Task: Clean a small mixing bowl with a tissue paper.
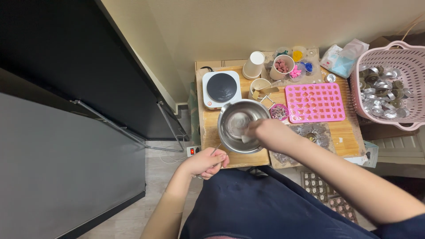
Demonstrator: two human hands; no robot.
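A steel pot (234,116) sits at the front of a small wooden table (349,132). My left hand (206,163) is closed around the pot's thin handle (216,149), below and left of the bowl. My right hand (268,133) reaches over the pot's right rim and presses a small white wad (246,138) against the inside wall. The fingertips are blurred.
Behind the pot stand a white single hotplate (221,88), paper cups (254,65), a cup with a wooden stick (260,87) and small bowls of coloured bits (295,66). A pink silicone mould (315,102) lies to the right. A pink basket (392,84) holds several metal cups. Moulds (321,188) lie on the floor.
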